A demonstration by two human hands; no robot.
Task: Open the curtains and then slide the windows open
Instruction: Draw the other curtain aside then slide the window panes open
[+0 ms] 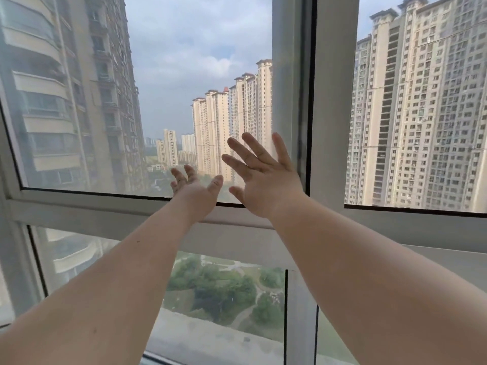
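Head view shows no curtain across the glass, so that part looks done. Both palms lie flat on the left window (163, 96) — left hand (196, 189), right hand (263, 180), fingers spread, gripping nothing. Sliding looks barely begun.

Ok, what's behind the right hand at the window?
The right hand is spread open against the left pane, beside the white upright frame. It covers part of the pane's bottom edge; any handle or latch there cannot be seen.
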